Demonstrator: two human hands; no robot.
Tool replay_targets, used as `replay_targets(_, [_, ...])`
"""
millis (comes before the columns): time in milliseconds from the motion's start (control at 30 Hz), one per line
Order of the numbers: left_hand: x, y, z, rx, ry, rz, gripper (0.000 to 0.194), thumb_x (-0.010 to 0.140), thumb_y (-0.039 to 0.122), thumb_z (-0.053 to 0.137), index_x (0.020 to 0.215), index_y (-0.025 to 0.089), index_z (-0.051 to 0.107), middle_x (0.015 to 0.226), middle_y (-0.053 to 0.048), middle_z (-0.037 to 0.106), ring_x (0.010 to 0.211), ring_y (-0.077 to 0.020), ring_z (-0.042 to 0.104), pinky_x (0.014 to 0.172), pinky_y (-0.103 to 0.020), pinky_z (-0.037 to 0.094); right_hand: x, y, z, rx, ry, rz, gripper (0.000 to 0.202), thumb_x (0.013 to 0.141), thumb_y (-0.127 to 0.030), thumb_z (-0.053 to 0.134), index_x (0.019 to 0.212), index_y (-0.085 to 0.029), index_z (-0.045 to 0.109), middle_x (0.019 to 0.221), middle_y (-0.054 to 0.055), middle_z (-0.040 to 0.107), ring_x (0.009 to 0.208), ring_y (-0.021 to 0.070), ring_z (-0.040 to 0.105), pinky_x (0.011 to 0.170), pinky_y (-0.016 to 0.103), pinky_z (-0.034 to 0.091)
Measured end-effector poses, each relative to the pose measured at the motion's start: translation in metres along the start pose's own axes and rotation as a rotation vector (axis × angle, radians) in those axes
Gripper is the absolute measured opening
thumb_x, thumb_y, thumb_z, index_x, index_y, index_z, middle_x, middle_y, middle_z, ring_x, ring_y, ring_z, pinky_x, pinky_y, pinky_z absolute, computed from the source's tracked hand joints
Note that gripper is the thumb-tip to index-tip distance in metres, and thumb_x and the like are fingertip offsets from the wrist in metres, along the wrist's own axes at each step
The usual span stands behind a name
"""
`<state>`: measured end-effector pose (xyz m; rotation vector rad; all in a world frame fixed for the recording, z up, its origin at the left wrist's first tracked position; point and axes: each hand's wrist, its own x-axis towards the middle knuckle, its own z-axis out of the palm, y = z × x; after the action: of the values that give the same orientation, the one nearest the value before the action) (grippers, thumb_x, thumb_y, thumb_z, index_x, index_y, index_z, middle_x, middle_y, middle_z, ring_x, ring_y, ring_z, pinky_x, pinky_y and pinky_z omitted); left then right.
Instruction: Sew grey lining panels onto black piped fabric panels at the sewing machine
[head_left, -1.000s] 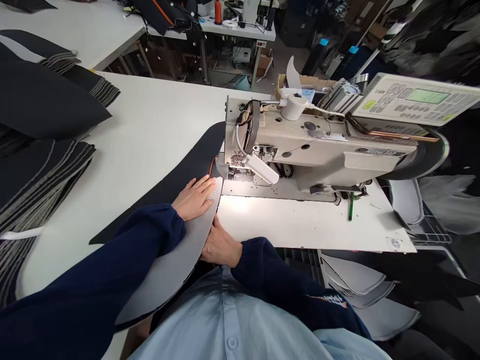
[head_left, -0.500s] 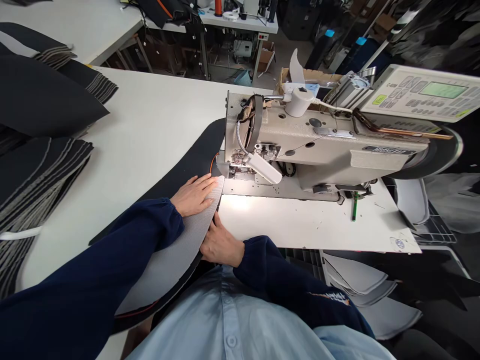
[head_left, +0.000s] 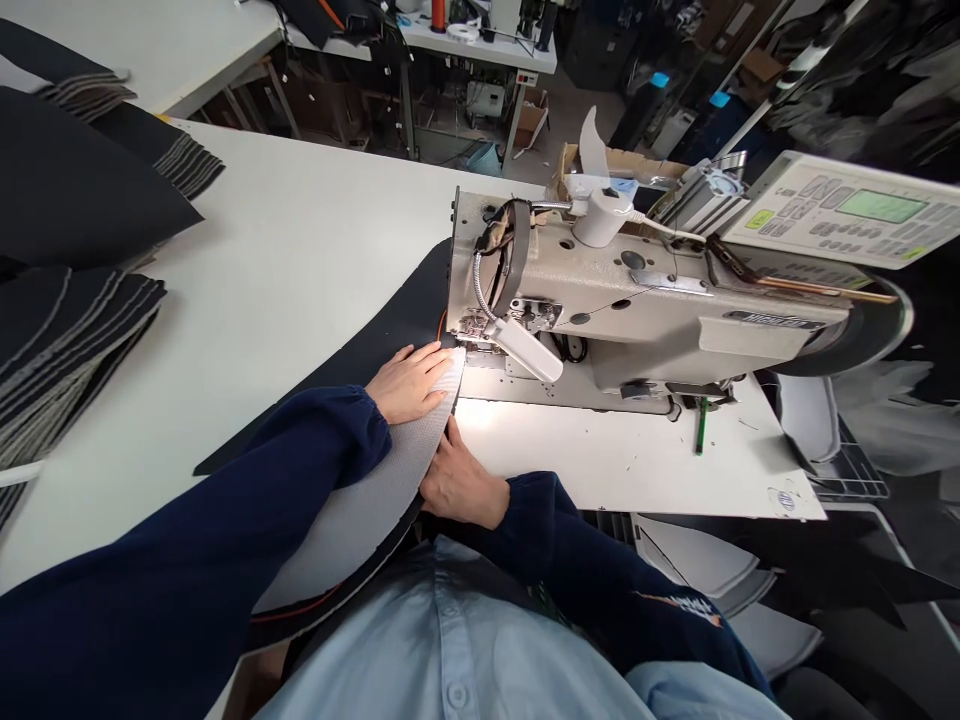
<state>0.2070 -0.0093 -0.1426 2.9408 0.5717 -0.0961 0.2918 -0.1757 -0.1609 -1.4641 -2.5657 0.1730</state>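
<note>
Across the white tabletop (head_left: 300, 210), stacked dark panels (head_left: 75, 330) lie well apart from a sewing machine (head_left: 660, 310); beyond stands a cardboard box (head_left: 530, 120). A grey panel (head_left: 375, 500) overlaps dark fabric (head_left: 416, 300), its tip beside the machine. The left hand (head_left: 410, 384) lies flat on it, grip unclosed; the right hand (head_left: 463, 481) meets its edge, grip too hidden to judge.

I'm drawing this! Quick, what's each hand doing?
Left hand: open, lying over the grey panel.
Right hand: at the panel's near edge; can't tell if it's gripping.
</note>
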Motion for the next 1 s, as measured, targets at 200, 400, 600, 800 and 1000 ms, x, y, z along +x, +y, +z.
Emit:
replay_targets(200, [0.000, 0.011, -0.002, -0.018, 0.002, -0.022, 0.055, 0.092, 0.043, 0.040, 0.140, 0.016, 0.045, 0.154, -0.009, 0.035, 0.145, -0.0237, 0.022, 0.120, -0.049, 0.013, -0.001, 0.001, -0.001, -0.009, -0.036, -0.006, 0.037, 0.090, -0.043, 0.053, 0.103, -0.014, 0.071, 0.118, 0.018, 0.061, 0.120, 0.0416, 0.039, 0.104, 0.073, 0.017])
replay_targets(400, [0.012, 0.037, -0.009, -0.061, -0.093, -0.192, 0.069, 0.080, 0.040, 0.051, 0.140, 0.007, 0.040, 0.156, -0.017, 0.027, 0.147, -0.0295, 0.016, 0.118, -0.055, 0.015, -0.006, -0.005, -0.012, -0.049, -0.078, 0.010, 0.045, 0.087, -0.047, 0.056, 0.111, -0.010, 0.067, 0.119, 0.022, 0.060, 0.121, 0.0445, 0.043, 0.102, 0.075, 0.021])
replay_targets(600, [-0.022, 0.054, -0.029, -0.098, -0.194, -0.123, 0.063, 0.064, 0.011, 0.052, 0.126, 0.008, 0.051, 0.146, -0.017, 0.039, 0.136, -0.0286, 0.034, 0.110, -0.038, 0.035, -0.024, -0.053, -0.010, -0.204, 0.031, 0.082, 0.040, 0.094, -0.021, 0.045, 0.128, -0.003, 0.055, 0.131, 0.032, 0.051, 0.125, 0.0412, 0.049, 0.102, 0.064, 0.036])
replay_targets(800, [-0.033, 0.069, -0.035, -0.022, -0.205, -0.228, 0.040, 0.069, 0.006, 0.048, 0.107, 0.015, 0.059, 0.121, -0.014, 0.051, 0.108, -0.0280, 0.049, 0.085, -0.037, 0.049, -0.028, -0.063, -0.001, -0.245, 0.082, 0.097, 0.041, 0.094, -0.018, 0.043, 0.125, 0.005, 0.055, 0.129, 0.034, 0.052, 0.122, 0.0407, 0.053, 0.100, 0.062, 0.042])
replay_targets(1000, [-0.006, 0.068, -0.027, 0.007, -0.228, -0.253, 0.033, 0.074, 0.006, 0.045, 0.103, 0.009, 0.060, 0.110, -0.017, 0.053, 0.100, -0.0265, 0.055, 0.078, -0.036, 0.050, -0.024, -0.039, -0.004, -0.251, 0.105, 0.092, 0.039, 0.093, -0.017, 0.043, 0.122, 0.005, 0.058, 0.128, 0.032, 0.053, 0.123, 0.0401, 0.051, 0.100, 0.059, 0.042])
